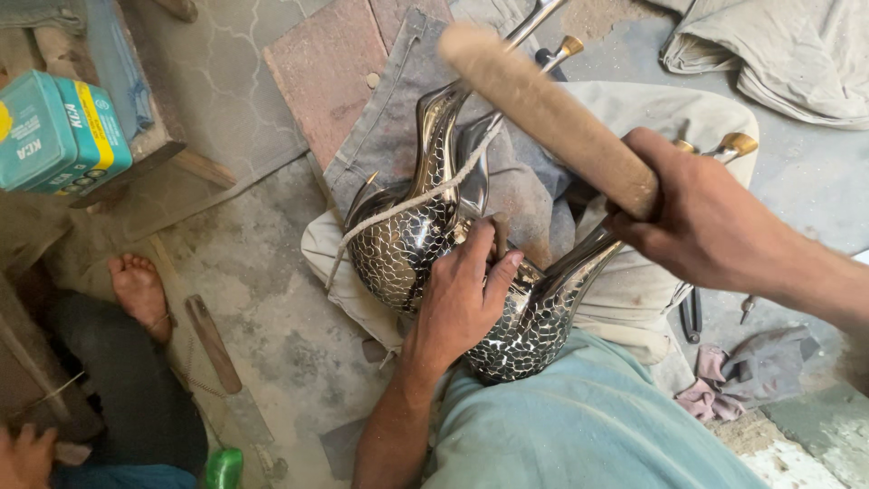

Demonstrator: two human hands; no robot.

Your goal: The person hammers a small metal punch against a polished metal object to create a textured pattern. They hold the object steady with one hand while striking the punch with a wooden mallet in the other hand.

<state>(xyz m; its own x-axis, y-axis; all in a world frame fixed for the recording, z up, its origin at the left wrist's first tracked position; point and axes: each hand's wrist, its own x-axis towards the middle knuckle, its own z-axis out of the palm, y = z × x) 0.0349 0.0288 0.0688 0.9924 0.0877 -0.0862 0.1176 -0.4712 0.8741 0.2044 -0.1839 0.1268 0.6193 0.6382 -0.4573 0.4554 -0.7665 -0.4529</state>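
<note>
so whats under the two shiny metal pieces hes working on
The patterned metal pieces rest on a grey cloth spread over a beige padded cushion on the concrete floor. The left hand covers where they meet, so what lies under there is hidden.

Two metal swan figures (471, 263) lie side by side on a padded cushion (625, 299) in the person's lap, with a cord (407, 204) across the one at nine o'clock. The left hand (462, 299) rests on them, between the two. The right hand (715, 226), at three o'clock, grips a wooden mallet handle (543, 109) slanting toward eleven above them. A tin box (59, 131) sits at ten o'clock; a bare foot (140, 290) lies on the floor at eight.
</note>
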